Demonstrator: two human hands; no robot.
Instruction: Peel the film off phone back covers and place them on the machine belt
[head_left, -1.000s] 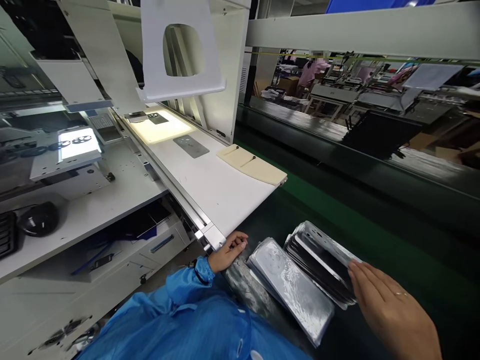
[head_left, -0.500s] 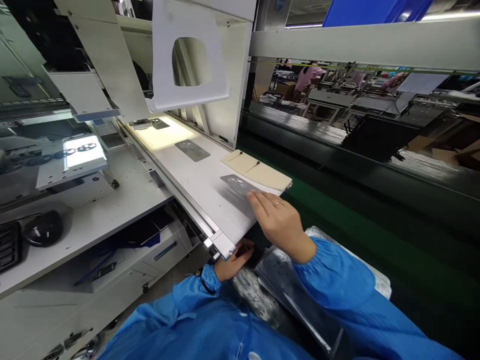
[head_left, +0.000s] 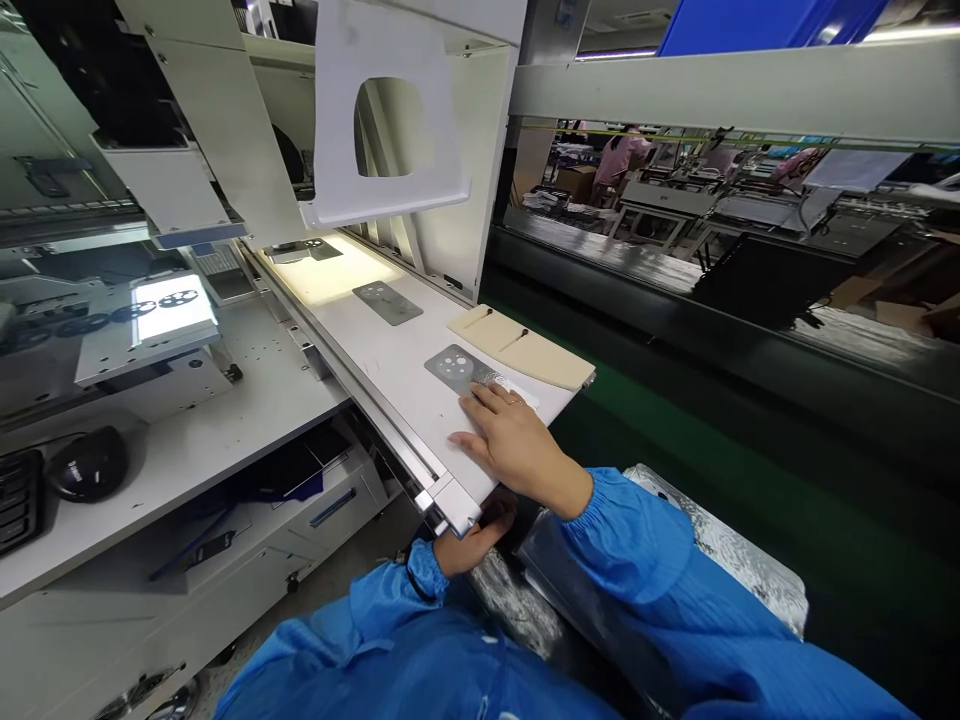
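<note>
My right hand (head_left: 514, 440) lies flat on the white conveyor belt (head_left: 390, 370), fingers stretched out and resting on the near end of a grey plate with round holes (head_left: 459, 368). My left hand (head_left: 474, 537) curls against the underside of the belt's near corner, its fingers partly hidden. A second grey plate (head_left: 388, 301) lies further up the belt, and a third (head_left: 321, 247) sits in the lit area under the machine hood. Below my right sleeve, silvery stacks of plates (head_left: 720, 550) lie on the dark surface.
A cream pad with two pins (head_left: 525, 352) sits on the belt's right edge. A white guard with a window (head_left: 382, 120) hangs over the belt. A mouse (head_left: 86, 465) and lit fixture (head_left: 161, 305) stand left. A green conveyor (head_left: 712, 430) runs right; people work far behind.
My right hand left the stack of plates, carried one plate to the white belt and set it flat. The view shifted slightly. My left hand stayed at the belt's corner.
</note>
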